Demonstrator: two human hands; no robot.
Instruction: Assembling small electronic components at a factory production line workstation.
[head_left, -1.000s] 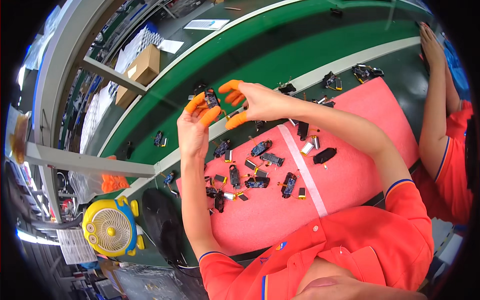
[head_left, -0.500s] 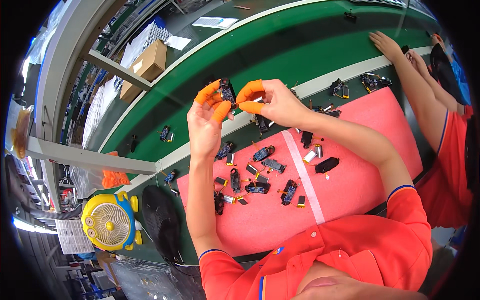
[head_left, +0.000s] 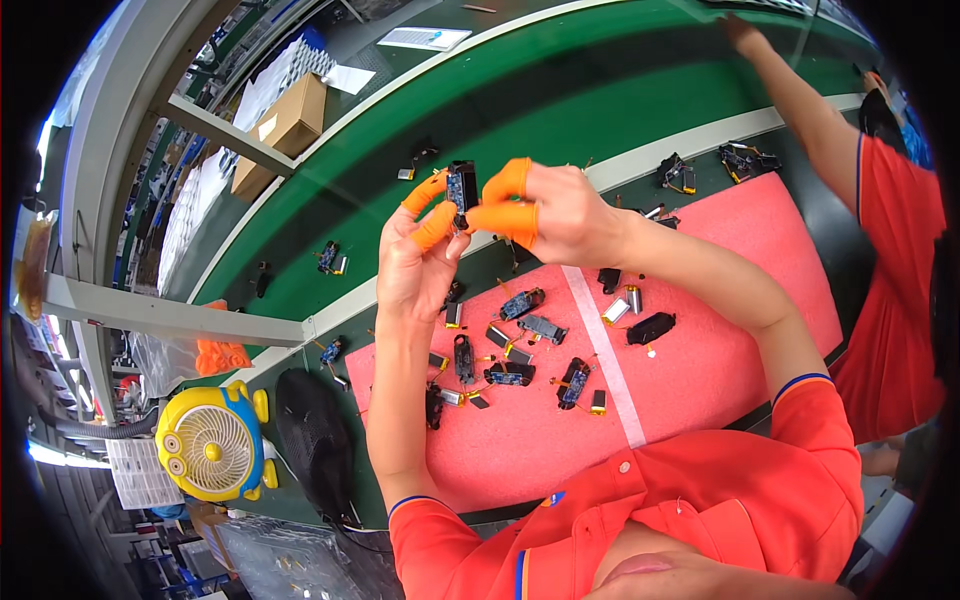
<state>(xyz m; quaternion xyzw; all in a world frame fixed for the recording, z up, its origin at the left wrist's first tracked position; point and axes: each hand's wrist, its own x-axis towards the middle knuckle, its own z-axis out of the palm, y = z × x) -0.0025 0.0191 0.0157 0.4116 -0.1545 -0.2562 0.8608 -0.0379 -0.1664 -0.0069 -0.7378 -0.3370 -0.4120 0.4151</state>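
Observation:
My left hand (head_left: 408, 262) wears orange finger cots and pinches a small black device housing with a blue circuit board (head_left: 461, 188), held upright above the bench. My right hand (head_left: 570, 215), also in orange finger cots, has its thumb and fingers pressed together at the housing's lower right edge. Whatever sits between those right fingertips is hidden. Below, on a pink foam mat (head_left: 720, 340), lie several similar units, among them one black housing with a blue board (head_left: 573, 384), a black casing (head_left: 651, 328) and silver battery packs (head_left: 615, 312).
A green conveyor belt (head_left: 600, 95) runs beyond the mat, carrying more units (head_left: 330, 258). At left are a yellow-and-blue fan (head_left: 212, 452), a black shoe-like object (head_left: 316, 440), a grey metal frame (head_left: 180, 310) and a cardboard box (head_left: 285, 125). A co-worker's arm (head_left: 800, 105) reaches over the belt at right.
The housing has turned so its blue board shows more. My right hand has shifted slightly, its fingers closing together beside it. The co-worker's hand has moved farther over the belt. Another unit shows on the belt.

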